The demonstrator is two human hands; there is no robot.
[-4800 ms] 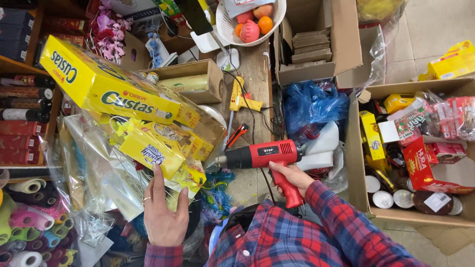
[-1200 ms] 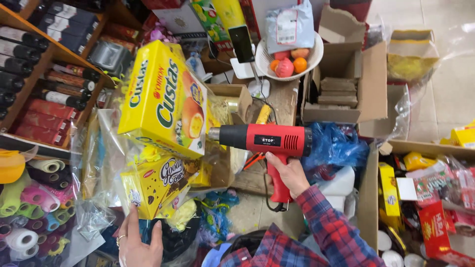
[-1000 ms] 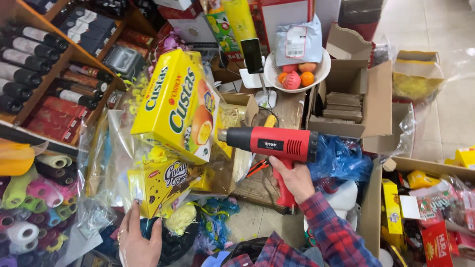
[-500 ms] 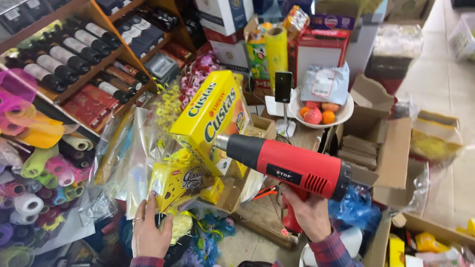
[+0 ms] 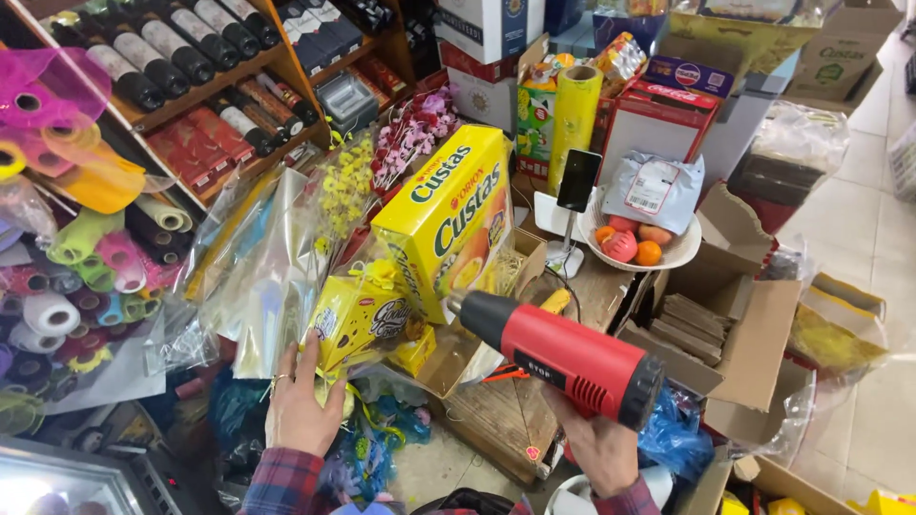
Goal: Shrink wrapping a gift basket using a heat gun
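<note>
Hands (image 5: 298,412): one heat gun (image 5: 563,358), two yellow boxes (image 5: 448,224).

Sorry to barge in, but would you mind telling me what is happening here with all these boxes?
A person's right hand holds a red heat gun, its nozzle pointed at a bundle of yellow snack boxes wrapped in clear film. The left hand steadies the bundle from below. Rolls of ribbon and shelves of bottles stand to the left, and a bowl of fruit sits behind.
</note>
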